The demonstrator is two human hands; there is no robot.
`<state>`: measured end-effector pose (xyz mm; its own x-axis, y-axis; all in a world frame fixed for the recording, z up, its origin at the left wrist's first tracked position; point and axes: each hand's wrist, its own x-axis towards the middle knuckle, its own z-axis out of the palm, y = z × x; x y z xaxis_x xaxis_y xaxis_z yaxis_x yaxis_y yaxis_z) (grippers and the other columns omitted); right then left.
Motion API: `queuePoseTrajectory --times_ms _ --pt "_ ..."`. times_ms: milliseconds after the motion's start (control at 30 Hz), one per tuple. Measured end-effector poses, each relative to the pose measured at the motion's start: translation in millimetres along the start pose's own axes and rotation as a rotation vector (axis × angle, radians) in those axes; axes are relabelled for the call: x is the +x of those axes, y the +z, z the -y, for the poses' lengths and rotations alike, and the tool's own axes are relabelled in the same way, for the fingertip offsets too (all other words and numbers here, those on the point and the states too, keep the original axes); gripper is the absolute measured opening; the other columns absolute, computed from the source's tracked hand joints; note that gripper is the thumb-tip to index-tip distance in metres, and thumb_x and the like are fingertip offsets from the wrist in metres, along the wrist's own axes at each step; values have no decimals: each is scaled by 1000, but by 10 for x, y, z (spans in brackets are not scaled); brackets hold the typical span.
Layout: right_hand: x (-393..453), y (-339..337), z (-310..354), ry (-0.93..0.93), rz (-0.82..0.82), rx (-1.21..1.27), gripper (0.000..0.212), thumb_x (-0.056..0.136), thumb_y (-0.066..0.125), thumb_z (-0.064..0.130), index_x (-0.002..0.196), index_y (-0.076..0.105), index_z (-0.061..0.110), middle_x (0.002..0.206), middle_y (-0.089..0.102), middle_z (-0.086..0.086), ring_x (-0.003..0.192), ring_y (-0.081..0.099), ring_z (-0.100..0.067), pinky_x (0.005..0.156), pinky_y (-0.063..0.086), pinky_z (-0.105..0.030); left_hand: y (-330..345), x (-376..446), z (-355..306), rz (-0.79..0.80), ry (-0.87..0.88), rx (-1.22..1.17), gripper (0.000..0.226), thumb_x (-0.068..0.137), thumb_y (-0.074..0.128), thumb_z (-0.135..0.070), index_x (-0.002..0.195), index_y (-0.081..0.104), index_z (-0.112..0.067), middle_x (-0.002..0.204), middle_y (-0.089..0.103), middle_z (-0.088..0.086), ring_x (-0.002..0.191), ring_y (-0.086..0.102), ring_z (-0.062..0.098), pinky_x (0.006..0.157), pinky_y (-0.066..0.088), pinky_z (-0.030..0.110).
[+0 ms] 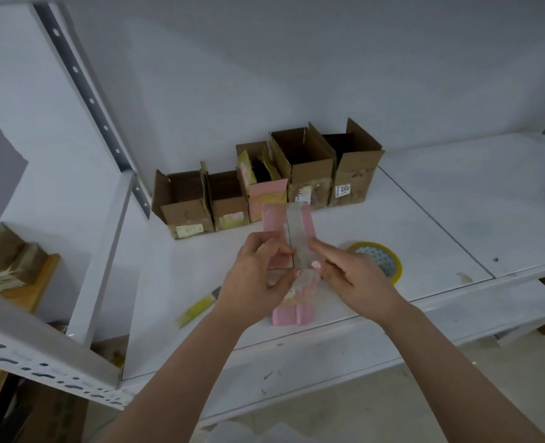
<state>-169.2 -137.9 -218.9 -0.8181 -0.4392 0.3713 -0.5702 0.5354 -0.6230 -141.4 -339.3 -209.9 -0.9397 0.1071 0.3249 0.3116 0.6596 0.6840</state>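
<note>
Pink box: the tall pink cardboard box (292, 315) stands near the front edge of the white metal shelf (440, 215), between both hands.
Hold: the left hand (258, 278) curls its fingers round the box and keeps it steady.
Press: the right hand (355, 279) grips nothing; its pointing finger lies straight and pushes the strip of clear sticky tape (296, 227) down.
Done: tape runs along the middle seam.
Left to do: the near end looks loose, but it is blurry; it needs rubbing flat.
Count: one pink box, one tape strip, one yellow-rimmed roll of tape (394, 263), one yellow cutter knife (197, 306), five open brown cardboard boxes (311, 175) in a row behind.
</note>
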Motion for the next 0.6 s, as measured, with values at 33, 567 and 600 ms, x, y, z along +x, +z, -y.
queuePoseTrajectory --times_ms 33,567,600 --pt "-34 -11 -14 56 -20 51 56 96 39 49 147 40 28 79 67 8 74 62 -4 70 52 -29 -23 14 -32 -8 -6 23 30 83 74 -26 110 65 -16 124 49 -1 111 55 18 93 50 36" --pt "-206 153 -256 564 -153 422 19 101 43 3 110 59 9 80 61 -8 50 54 4 52 44 -9 377 422 -261 225 -241 854 73 96 39 -52 154 4 -25 163 -6 6 147 -10 39 108 13 69" --pt "-201 158 -260 574 -135 417 20 101 43 1 109 59 11 80 61 -7 49 54 4 52 43 -9 315 404 -225 200 -247 842 70 98 40 -41 154 0 -27 163 -3 3 149 -6 35 108 16 69"
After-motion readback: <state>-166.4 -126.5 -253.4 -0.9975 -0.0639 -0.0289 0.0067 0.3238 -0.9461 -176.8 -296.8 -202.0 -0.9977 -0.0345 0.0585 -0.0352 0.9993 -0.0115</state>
